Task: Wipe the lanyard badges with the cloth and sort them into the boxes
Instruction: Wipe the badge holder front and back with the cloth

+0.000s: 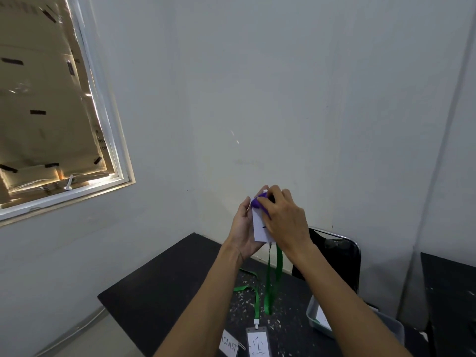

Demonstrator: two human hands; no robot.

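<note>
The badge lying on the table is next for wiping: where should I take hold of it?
I'd pinch the white clip at the far end of the badge, coming from above. The badge lies flat on the table, so its faces offer no pinch, and the green lanyard trails away from the clip, leaving it exposed.

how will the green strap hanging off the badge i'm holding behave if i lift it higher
Likely floppy: the strap hangs in a limp loop from the badge held in the left hand. Probably light, being a thin flat ribbon. Its lower end hangs near the table, so it may swing or drag.
</note>
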